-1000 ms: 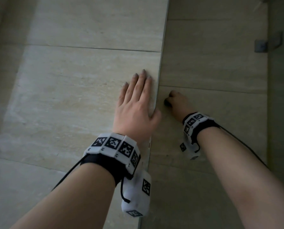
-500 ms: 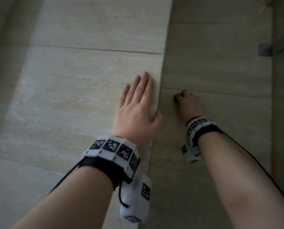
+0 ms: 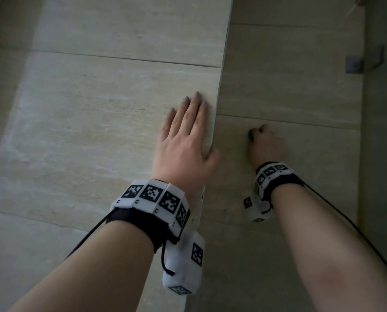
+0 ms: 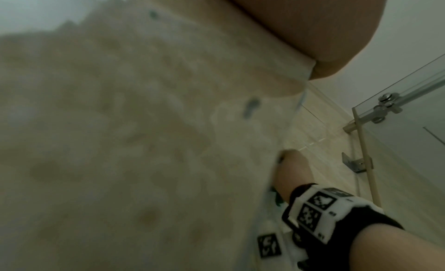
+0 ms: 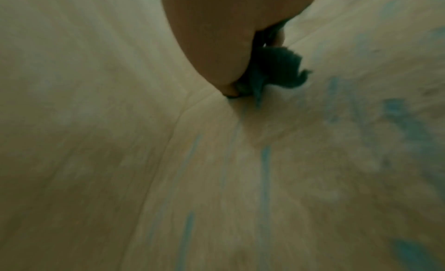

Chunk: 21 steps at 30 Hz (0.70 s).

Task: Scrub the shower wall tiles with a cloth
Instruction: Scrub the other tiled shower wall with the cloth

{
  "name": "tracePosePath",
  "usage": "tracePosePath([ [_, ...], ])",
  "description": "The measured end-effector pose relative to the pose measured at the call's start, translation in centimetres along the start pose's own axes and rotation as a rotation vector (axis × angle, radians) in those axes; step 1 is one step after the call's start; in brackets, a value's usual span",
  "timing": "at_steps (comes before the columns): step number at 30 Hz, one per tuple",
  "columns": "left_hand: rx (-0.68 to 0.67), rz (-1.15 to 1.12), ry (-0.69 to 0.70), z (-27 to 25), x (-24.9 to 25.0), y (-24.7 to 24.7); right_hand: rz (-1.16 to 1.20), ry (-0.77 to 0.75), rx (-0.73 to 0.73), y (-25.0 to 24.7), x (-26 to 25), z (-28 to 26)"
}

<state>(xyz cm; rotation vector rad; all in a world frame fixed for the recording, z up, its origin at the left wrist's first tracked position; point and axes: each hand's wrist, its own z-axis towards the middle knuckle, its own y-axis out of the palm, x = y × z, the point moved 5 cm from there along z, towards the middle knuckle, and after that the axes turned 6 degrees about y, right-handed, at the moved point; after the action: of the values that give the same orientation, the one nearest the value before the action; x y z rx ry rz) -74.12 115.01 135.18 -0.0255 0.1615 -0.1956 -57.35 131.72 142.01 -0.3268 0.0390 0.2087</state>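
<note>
Beige tiles (image 3: 102, 122): left hand (image 3: 183, 149) flat, fingers straight; right hand (image 3: 265, 147) curled round dark cloth (image 5: 281, 69).

The right hand (image 3: 265, 147) covers most of the dark cloth (image 5: 279, 65), so only a bit peeks out. The wall tiles (image 4: 120, 141) near the cloth look blurry. Both arms run off the picture's bottom edge.

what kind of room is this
Most likely a tiled shower stall: large beige wall tiles, a glass panel on metal fittings, and a dark cloth gripped in the right hand.
</note>
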Motion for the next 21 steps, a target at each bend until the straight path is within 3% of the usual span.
tracePosePath([
  [2, 0.002, 0.000, -0.001, 0.0, 0.0, 0.0, 0.072, 0.191, 0.048, -0.5, 2.4, 0.5],
  [3, 0.005, 0.000, -0.002, 0.0, 0.1, 0.0, 0.093, 0.208, 0.049, -0.4, 2.3, 0.6],
  [5, 0.008, -0.005, -0.010, 0.0, 0.1, -0.1, 0.168, 0.108, 0.001, 0.5, 0.1, 0.0],
  [8, 0.005, -0.008, -0.015, 0.0, 0.2, -0.2, 0.132, -0.179, -0.105, 2.5, -3.9, -1.8],
  [11, -0.006, -0.011, -0.017, 0.0, 0.3, -0.2, 0.078, -0.268, -0.167, 2.3, -4.4, -1.0],
  [13, -0.015, -0.013, -0.020, 0.0, 0.3, -0.3, 0.083, -0.187, -0.121, 1.1, -2.8, 0.8],
  [18, -0.022, -0.010, -0.018, 0.0, 0.3, -0.2, 0.130, 0.195, 0.055, -1.2, 0.7, 3.3],
  [21, -0.016, -0.018, -0.015, 0.0, 0.2, -0.3, 0.179, 0.170, 0.022, -0.4, -1.4, 3.8],
])
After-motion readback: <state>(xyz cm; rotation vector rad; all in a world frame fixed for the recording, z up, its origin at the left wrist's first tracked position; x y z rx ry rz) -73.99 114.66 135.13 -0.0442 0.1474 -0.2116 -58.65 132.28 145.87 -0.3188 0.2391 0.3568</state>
